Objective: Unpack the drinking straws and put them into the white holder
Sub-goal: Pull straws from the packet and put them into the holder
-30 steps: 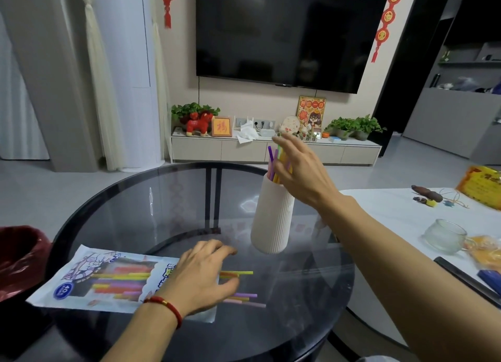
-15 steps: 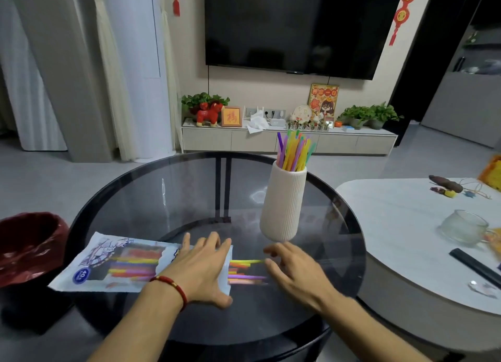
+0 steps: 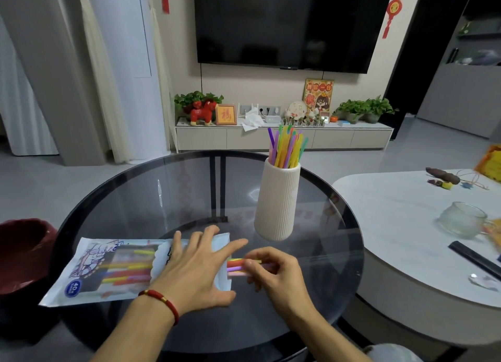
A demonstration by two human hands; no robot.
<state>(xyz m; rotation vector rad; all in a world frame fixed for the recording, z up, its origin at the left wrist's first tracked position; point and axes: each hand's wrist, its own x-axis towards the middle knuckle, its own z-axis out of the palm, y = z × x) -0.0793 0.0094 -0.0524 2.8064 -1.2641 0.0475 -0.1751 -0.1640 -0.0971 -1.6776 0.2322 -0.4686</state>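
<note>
The right hand (image 3: 273, 272) is back down from the white holder (image 3: 278, 203) and now its curled fingers close around the straw ends (image 3: 237, 266) poking out of the packet (image 3: 113, 269). A second ago it was up at the holder's mouth, half a second ago just reaching in flat; now it has a proper pinch on a few. The left hand (image 3: 195, 266) stays spread flat, pressing the packet's open end onto the glass table (image 3: 320, 266). A good bunch of coloured straws (image 3: 287, 148) already stands in the holder, well apart from the packet. Plenty remain inside the wrapper, so I'd say another pull is coming.
</note>
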